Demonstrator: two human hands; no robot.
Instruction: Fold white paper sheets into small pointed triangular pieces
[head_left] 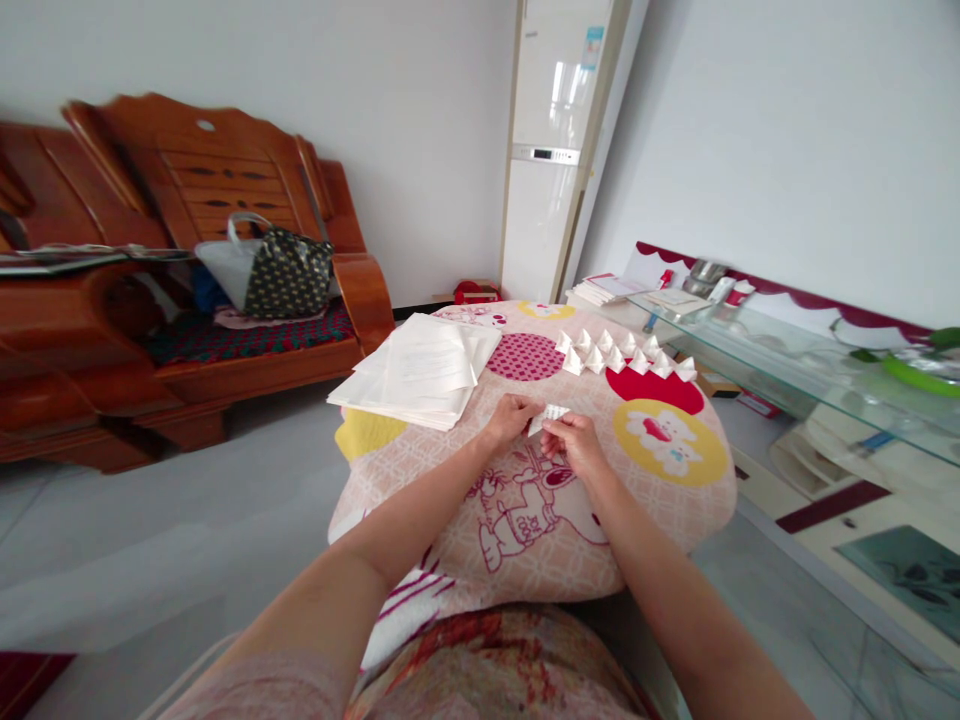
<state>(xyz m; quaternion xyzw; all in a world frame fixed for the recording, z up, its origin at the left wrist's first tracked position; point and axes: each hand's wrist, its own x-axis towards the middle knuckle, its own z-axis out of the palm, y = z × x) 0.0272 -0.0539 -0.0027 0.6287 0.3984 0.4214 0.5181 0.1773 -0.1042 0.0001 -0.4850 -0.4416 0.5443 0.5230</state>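
Between my two hands is a small folded piece of paper [553,412], white with printed marks. My left hand [513,416] pinches its left side, and my right hand [573,440] grips its right lower side with thumb and fingers. Both hands are just above the patterned cloth [457,500] that covers the round table. Beyond them stand several small folded white paper shapes [609,350] in two rows, with pointed tips. To the left lies a stack of loose paper sheets [427,365], some with faint print.
A glass-topped cabinet [795,340] runs along the right wall, with papers [600,290] and a green dish [922,372] on it. At left stands a wooden sofa [217,170] with a dotted bag [289,272]. A tall white air conditioner [544,200] fills the corner.
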